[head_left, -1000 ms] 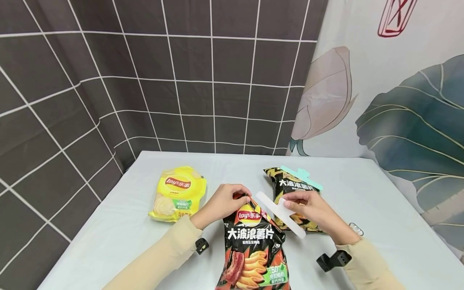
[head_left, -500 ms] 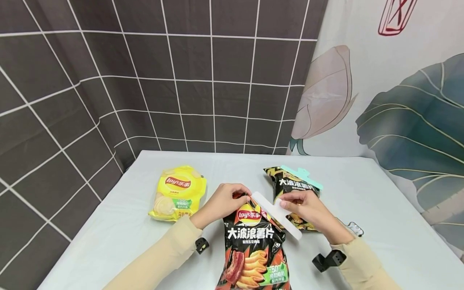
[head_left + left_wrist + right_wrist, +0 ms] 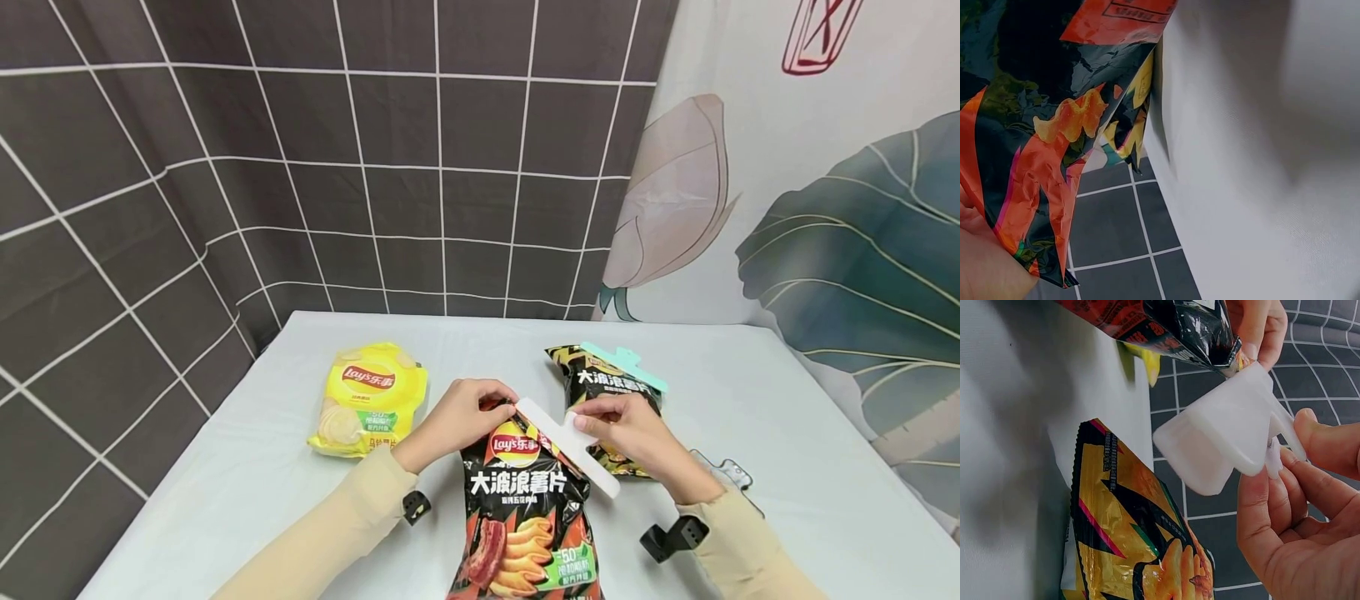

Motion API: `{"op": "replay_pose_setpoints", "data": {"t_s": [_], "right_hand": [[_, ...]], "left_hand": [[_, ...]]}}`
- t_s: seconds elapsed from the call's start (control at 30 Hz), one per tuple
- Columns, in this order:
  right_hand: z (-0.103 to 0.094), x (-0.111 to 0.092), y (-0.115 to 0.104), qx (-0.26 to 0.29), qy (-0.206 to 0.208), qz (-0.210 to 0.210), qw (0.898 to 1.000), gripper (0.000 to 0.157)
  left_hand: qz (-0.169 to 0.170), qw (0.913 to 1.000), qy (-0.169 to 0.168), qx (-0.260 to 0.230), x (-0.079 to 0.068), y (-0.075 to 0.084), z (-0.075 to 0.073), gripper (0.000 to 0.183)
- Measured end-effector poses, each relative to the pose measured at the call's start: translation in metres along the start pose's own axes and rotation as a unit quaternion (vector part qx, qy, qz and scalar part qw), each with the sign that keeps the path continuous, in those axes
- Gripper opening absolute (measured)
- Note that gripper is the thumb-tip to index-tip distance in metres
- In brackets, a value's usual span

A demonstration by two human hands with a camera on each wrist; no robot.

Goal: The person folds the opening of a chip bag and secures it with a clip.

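A black and red bag of chips (image 3: 525,500) hangs or leans in the middle of the head view. My left hand (image 3: 465,425) pinches its upper left corner. A long white bag clip (image 3: 568,448) slants along the bag's right top edge. My right hand (image 3: 630,429) pinches the handles of that clip between thumb and fingers. Seen in the right wrist view, the clip (image 3: 1216,434) has its two jaws spread apart, with one end touching or very near the bag top beside my left fingers. In the left wrist view the bag's back (image 3: 1060,125) covers most of the hand.
A yellow chip bag (image 3: 367,408) lies at the back left of the white table (image 3: 225,500). Behind my right hand lies a black and gold chip bag (image 3: 600,379) with a turquoise clip (image 3: 624,360) on its top. A clear, dark-edged object (image 3: 735,473) is partly hidden by my right wrist.
My right hand has brought the white clip leftward, from beside the bag onto its right top edge. The left hand and the bag stay nearly still.
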State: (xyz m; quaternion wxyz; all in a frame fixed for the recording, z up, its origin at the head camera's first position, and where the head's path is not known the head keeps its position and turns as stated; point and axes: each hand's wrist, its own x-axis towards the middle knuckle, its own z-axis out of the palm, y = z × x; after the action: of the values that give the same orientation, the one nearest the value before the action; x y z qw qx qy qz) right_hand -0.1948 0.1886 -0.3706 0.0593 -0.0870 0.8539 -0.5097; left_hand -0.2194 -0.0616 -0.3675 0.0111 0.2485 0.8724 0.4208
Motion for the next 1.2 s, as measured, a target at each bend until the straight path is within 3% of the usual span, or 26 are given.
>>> {"op": "replay_pose_setpoints", "data": {"t_s": [0.73, 1.2], "right_hand": [[0.008, 0.003, -0.001, 0.064, -0.011, -0.008, 0.998, 0.026], [0.016, 0.003, -0.004, 0.063, -0.008, 0.006, 0.998, 0.026]], "left_hand": [[0.006, 0.9996, 0.011, -0.026, 0.000, -0.003, 0.003, 0.025], [0.008, 0.9997, 0.016, -0.019, -0.001, -0.003, 0.004, 0.029]]}}
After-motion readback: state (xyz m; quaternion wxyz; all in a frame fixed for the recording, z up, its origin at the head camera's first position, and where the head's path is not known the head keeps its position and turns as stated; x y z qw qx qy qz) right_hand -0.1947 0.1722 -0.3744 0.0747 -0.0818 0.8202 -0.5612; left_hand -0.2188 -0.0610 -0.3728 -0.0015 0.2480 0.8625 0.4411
